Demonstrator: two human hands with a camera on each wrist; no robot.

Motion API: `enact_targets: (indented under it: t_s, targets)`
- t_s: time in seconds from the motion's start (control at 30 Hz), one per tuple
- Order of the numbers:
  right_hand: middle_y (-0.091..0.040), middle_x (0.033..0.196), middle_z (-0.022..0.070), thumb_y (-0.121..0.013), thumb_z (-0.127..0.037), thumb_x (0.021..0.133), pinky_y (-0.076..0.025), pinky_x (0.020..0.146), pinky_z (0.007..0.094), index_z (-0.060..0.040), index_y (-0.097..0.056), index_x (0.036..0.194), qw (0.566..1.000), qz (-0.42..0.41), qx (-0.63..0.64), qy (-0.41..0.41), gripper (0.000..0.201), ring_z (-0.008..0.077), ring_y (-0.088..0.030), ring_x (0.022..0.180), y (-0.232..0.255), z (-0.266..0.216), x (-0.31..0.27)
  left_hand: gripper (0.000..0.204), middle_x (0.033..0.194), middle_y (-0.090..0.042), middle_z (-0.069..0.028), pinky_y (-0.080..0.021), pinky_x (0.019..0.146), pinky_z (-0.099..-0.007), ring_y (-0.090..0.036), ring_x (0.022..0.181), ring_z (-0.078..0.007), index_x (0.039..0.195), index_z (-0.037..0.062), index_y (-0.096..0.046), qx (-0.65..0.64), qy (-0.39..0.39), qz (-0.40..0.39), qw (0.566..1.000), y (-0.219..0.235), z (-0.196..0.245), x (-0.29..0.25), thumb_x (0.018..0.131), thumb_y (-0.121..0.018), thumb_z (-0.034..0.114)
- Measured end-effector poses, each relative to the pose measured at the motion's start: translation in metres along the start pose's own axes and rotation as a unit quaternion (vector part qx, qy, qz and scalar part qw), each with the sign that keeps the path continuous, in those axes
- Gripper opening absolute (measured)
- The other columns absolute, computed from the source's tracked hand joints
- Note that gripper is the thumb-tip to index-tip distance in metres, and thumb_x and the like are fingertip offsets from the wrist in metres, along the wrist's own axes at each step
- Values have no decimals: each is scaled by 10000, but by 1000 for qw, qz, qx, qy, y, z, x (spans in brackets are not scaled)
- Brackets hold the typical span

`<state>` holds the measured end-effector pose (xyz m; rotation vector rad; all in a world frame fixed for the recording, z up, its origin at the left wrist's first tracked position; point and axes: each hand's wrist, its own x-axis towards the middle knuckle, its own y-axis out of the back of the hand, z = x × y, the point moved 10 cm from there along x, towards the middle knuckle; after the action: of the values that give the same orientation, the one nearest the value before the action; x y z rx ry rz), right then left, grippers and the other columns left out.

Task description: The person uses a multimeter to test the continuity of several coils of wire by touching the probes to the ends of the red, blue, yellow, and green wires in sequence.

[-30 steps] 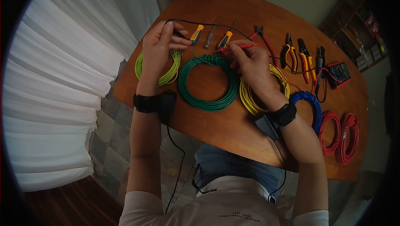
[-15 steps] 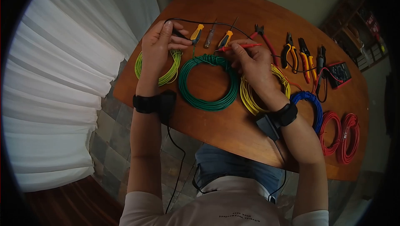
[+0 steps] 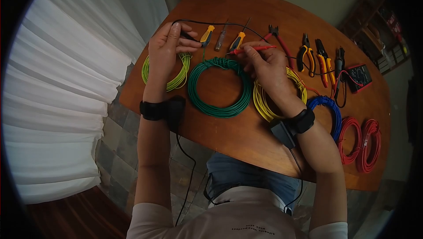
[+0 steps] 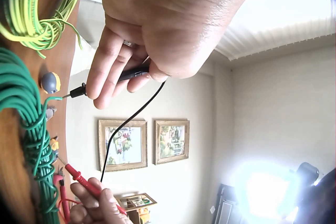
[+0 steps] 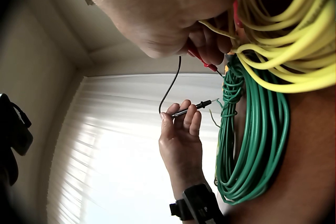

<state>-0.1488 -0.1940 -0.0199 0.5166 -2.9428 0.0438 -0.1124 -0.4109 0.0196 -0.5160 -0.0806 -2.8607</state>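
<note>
My left hand (image 3: 164, 49) pinches a black probe (image 4: 134, 73); in the left wrist view its metal tip meets the upright end of the green wire (image 4: 51, 99). Between thumb and fingers, my right hand (image 3: 268, 65) holds a red probe (image 3: 255, 50), its tip close to the bound top of the green coil (image 3: 194, 90). Whether that tip touches the wire, I cannot tell. The yellow coil (image 3: 261, 102) lies partly under my right hand, and the yellow-green coil (image 3: 145, 69) lies beside my left wrist. A black lead (image 3: 211, 22) arches from the black probe.
Screwdrivers (image 3: 236, 41) lie behind the green coil. Red-handled cutters (image 3: 282, 45), several pliers (image 3: 327, 69) and a multimeter (image 3: 359, 78) are farther right on the wooden table (image 3: 220, 134). A blue coil (image 3: 336, 111) and two red coils (image 3: 369, 151) sit at the right.
My left hand has shifted very slightly left with the black probe. The right hand and the red probe look almost still.
</note>
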Motion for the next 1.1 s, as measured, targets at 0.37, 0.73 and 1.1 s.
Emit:
enact_targets:
  t_s: [0.37,0.73,1.1]
  targets:
    - [-670,852,74,-551,-108,919,-467,545,204,31,-624,978,1000,-1,-10,4,168,92,-610,700,0,-1,-1,308,895,-633,-153,-566,639,-258,-680,743,-207,969,-31,-565,-13,12,-7,1000,-1,-5,0,998,-396,225]
    - [-672,834,41,-540,-170,935,-429,494,185,-7,-637,1007,995,54,-19,78,203,55,-554,587,18,-15,0,352,902,-628,-172,-580,663,-295,-684,762,-248,986,-43,-547,-51,-29,70,996,12,15,-3,1003,-375,264]
    - [-668,872,68,-543,-116,924,-486,581,210,23,-630,958,1000,-17,7,12,167,111,-636,779,-2,-3,-2,334,894,-633,-162,-579,656,-283,-683,764,-234,973,-42,-557,-29,30,36,998,6,-4,0,999,-393,247]
